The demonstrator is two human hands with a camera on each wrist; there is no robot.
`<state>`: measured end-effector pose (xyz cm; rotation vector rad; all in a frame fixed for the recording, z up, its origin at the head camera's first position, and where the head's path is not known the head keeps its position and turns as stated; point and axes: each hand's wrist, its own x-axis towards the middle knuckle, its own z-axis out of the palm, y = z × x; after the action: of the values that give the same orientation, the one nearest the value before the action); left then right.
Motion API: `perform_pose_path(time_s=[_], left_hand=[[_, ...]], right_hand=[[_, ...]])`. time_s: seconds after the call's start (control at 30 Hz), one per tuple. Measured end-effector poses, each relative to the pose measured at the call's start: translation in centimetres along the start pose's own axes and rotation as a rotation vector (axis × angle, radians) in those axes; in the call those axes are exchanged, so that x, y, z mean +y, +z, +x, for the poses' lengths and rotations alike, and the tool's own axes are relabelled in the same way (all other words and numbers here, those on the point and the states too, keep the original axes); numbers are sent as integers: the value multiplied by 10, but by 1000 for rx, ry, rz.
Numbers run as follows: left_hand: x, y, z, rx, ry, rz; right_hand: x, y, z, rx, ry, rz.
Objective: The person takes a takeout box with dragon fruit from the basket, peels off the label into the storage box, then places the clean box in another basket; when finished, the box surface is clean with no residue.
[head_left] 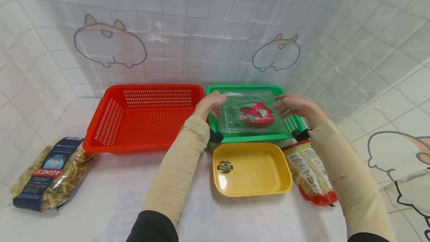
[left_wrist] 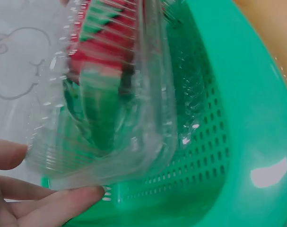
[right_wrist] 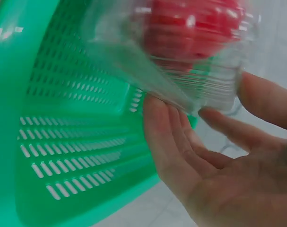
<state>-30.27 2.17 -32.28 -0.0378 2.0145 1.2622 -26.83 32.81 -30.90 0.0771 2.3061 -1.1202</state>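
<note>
A clear plastic clamshell box [head_left: 231, 122] is held over the green basket [head_left: 255, 138], with a pink-red dragon fruit with green scales [head_left: 260, 119] inside it. At the box's left end is my left hand [head_left: 211, 104], its thumb at the side and its fingers under the edge in the left wrist view. My right hand [head_left: 297, 105] holds the opposite end, fingertips below and thumb against the side wall [right_wrist: 223, 92]. More clear plastic [left_wrist: 186, 109] shows against the basket wall beside the box in the left wrist view.
A red basket [head_left: 151, 122] stands left of the green one. In front is a yellow tray [head_left: 258, 171] bearing a small metallic badge [head_left: 225, 166]. A pasta bag [head_left: 47, 174] lies far left; another food bag [head_left: 310, 171] lies by my right forearm. A patterned curtain hangs behind.
</note>
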Motion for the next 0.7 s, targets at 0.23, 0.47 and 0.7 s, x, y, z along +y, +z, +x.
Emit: perform_pose_path(time_s=[0.23, 0.47, 0.7], left_hand=[[-3, 5, 10, -14, 3, 181], [-17, 16, 19, 9, 41, 331], [-19, 21, 22, 40, 71, 420]], right_hand=[[9, 3, 15, -41, 52, 3], [14, 10, 25, -76, 105, -4], [15, 11, 32, -62, 129, -41]])
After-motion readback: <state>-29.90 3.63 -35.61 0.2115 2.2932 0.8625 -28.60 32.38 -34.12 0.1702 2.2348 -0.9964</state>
